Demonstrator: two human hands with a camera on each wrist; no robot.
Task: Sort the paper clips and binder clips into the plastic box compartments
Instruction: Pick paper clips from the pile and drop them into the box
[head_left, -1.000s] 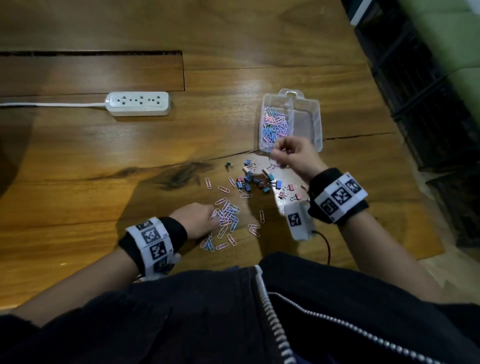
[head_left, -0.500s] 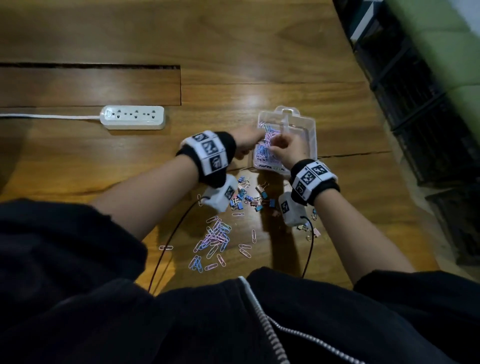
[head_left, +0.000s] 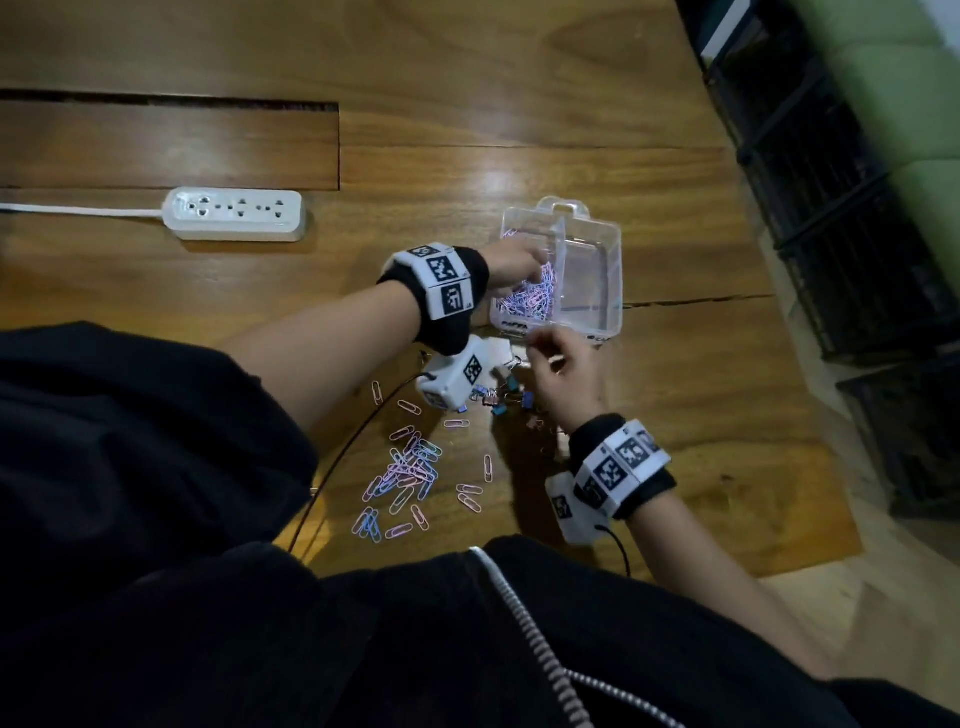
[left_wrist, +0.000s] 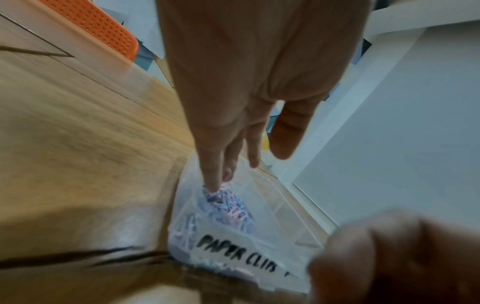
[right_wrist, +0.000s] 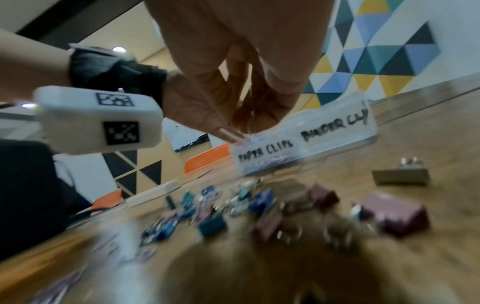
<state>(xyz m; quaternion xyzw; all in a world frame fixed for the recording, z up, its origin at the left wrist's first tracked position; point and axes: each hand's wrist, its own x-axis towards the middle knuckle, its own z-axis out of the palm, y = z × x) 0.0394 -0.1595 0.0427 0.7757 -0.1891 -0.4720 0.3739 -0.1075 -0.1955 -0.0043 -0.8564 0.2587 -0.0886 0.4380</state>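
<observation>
Clear plastic box (head_left: 613, 270) on wooden table (head_left: 467, 130), upper centre-right of head view; two compartments, near wall lettered PAPER CLIPS and BINDER CLIPS in right wrist view. Left compartment part-filled w/ pink & blue paper clips (head_left: 530, 296); right compartment shows bare floor. Left hand (head_left: 511, 267) reaches into left compartment, fingers (left_wrist: 215, 164) straight, tips down on clip heap, gripping nothing. Right hand (head_left: 563, 376) just below box's near wall, fingers curled w/ tips bunched together; can't tell what, if anything, sits between them (blurred). Loose paper clips (head_left: 408, 470) scattered centre-low of head view; small binder clips (head_left: 506, 397), blue, teal, maroon, betw. that scatter & box. White power strip (head_left: 234, 214) at upper left, well apart.
</observation>
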